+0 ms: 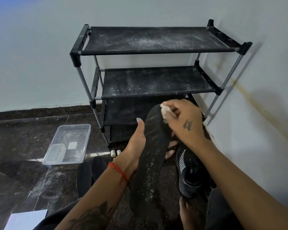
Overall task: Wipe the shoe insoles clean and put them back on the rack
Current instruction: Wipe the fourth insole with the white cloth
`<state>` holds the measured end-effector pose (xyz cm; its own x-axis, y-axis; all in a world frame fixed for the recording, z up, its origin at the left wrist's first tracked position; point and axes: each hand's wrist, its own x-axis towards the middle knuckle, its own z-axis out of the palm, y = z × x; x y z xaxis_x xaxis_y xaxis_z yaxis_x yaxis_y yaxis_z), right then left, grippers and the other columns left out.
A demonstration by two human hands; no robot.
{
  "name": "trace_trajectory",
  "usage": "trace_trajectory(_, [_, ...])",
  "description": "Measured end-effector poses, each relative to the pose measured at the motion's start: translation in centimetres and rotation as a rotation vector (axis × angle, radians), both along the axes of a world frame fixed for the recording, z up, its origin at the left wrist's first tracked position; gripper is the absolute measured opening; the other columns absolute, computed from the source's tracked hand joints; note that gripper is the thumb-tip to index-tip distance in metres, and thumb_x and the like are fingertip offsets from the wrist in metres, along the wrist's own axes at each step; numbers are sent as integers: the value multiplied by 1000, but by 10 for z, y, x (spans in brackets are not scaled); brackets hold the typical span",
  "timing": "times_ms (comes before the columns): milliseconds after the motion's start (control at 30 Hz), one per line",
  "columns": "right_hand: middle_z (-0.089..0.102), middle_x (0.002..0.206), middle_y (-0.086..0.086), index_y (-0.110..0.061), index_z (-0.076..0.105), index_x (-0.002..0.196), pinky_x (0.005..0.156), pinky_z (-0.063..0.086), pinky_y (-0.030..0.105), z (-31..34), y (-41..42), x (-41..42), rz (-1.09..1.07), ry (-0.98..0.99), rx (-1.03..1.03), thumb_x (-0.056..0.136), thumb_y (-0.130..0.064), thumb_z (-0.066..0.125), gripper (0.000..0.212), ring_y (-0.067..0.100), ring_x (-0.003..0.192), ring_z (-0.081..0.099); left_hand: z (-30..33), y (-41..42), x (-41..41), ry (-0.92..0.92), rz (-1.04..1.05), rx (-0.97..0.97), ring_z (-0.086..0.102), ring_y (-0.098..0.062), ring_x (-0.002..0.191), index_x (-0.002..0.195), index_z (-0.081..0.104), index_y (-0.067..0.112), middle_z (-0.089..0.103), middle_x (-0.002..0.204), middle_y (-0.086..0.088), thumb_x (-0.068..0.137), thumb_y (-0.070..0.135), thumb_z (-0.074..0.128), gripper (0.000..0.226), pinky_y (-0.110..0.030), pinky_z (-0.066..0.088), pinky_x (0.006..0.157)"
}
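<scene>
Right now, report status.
Left hand holds insole. Right hand rubs cloth on its top end. Rack shelves dusty, nothing blocking them.

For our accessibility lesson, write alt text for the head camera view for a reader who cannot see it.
A left hand holds a dusty black insole while the right hand rubs a pale cloth on its far end. Behind stands a dusty black rack, with a clear tray and a black shoe on the floor.

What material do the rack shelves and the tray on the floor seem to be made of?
Rack shelves: likely black fabric, matte, stretched between bars, dusted with white specks. Tray: probably clear glossy plastic, since the floor shows through it.
</scene>
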<state>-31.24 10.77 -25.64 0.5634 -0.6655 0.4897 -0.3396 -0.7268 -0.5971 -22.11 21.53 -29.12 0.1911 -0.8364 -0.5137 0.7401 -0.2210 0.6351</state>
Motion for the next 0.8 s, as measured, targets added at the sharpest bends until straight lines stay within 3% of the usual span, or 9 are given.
trace_trajectory(133, [65, 88, -2, -15, 71, 93, 71, 49, 18, -8, 28, 13, 237, 20, -91, 77, -7, 67, 18, 8, 78, 60, 2, -3, -2, 5, 42, -1, 71, -22, 66, 105, 64, 10, 73, 79, -13, 92, 66, 16, 75, -30, 58, 55])
trace_trajectory(200, [64, 90, 1, -14, 71, 94, 71, 46, 17, -12, 21, 12, 197, 57, -125, 78, -5, 66, 19, 8, 78, 59, 3, -2, -2, 28, 29, 8, 70, -26, 65, 98, 65, 11, 72, 78, -14, 88, 71, 18, 77, -35, 59, 58])
trace_trajectory(300, [64, 89, 7, -13, 72, 96, 68, 41, 17, -11, 0, 2, 5, 133, -115, 82, -5, 64, 18, 14, 74, 59, 1, -1, -2, -11, -14, 20, 65, -25, 66, 84, 70, 10, 68, 77, -11, 83, 78, 23, 83, -43, 54, 77])
trace_trajectory(400, [64, 91, 9, -12, 72, 98, 69, 38, 18, -10, -17, -8, -158, 130, -22, 82, -7, 61, 20, 20, 79, 60, 4, 1, -3, -28, -32, 9, 69, -23, 63, 81, 74, 7, 72, 79, -10, 88, 71, 18, 85, -35, 58, 62])
trace_trajectory(500, [65, 89, 5, -12, 71, 98, 63, 41, 14, -5, -9, -3, -105, -47, 3, 79, -8, 65, 20, 14, 75, 60, 6, 1, -2, -26, -22, 11, 68, -22, 60, 72, 75, 9, 71, 73, -9, 89, 70, 17, 86, -35, 57, 61])
trace_trajectory(567, [66, 89, 2, -12, 72, 96, 67, 44, 8, -5, 7, 7, 52, -53, -58, 78, -9, 68, 19, 7, 75, 58, 7, 1, -2, -5, -12, 11, 68, -24, 66, 85, 72, 11, 72, 78, -11, 87, 73, 17, 82, -39, 56, 68])
trace_trajectory(667, [62, 89, 1, -13, 72, 99, 73, 43, 7, -13, 21, 14, 210, 24, -124, 79, -6, 66, 22, 5, 78, 57, 7, 1, -3, 5, -22, 18, 70, -27, 76, 108, 64, 14, 72, 92, -15, 85, 75, 19, 79, -39, 58, 65])
trace_trajectory(800, [61, 89, 7, -11, 70, 101, 68, 45, 22, -11, -1, 3, 0, 148, -137, 85, -6, 60, 19, 13, 74, 55, 8, 3, -6, -39, -53, 28, 65, -29, 81, 100, 70, 8, 70, 95, -17, 81, 77, 27, 83, -44, 52, 77])
